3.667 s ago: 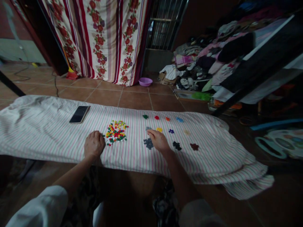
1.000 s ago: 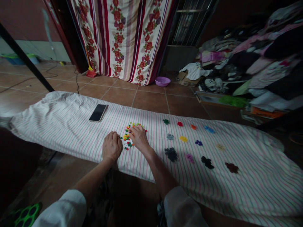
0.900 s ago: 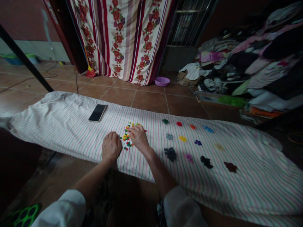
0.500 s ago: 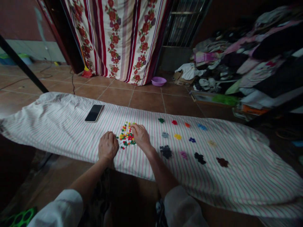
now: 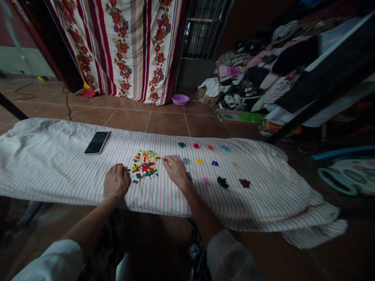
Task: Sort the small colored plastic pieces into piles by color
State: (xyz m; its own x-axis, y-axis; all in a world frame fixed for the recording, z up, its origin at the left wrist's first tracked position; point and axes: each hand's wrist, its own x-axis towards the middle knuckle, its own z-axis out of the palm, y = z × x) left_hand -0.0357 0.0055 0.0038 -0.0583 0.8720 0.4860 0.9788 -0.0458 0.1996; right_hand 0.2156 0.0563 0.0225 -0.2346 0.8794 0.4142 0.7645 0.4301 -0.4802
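A mixed pile of small coloured pieces (image 5: 143,166) in red, yellow, green, orange and white lies on a striped cloth (image 5: 164,199). My left hand (image 5: 116,181) rests on the cloth at the pile's left edge, fingers curled together; a green piece shows beside its fingertips, and whatever is under them is hidden. Just right of the pile, my right hand (image 5: 175,169) is closed in a pinch, with a small red piece (image 5: 159,158) at its fingertips. Beyond it sit single-colour heaps, among them a yellow heap (image 5: 199,161), a black heap (image 5: 222,182) and a brown heap (image 5: 244,183). My right hand partly covers a dark grey heap (image 5: 190,177).
A phone (image 5: 97,143) lies on the cloth at the left. Past the far edge are a tiled floor, a purple basin (image 5: 180,100), a floral curtain (image 5: 137,50) and a broom (image 5: 88,90). Clothes (image 5: 263,70) are heaped at the right, near a dark slanting bar (image 5: 299,116).
My right hand has drawn back from the pile to the right, a red piece at its fingertips. My left hand stays beside the pile. The camera view has turned to the right.
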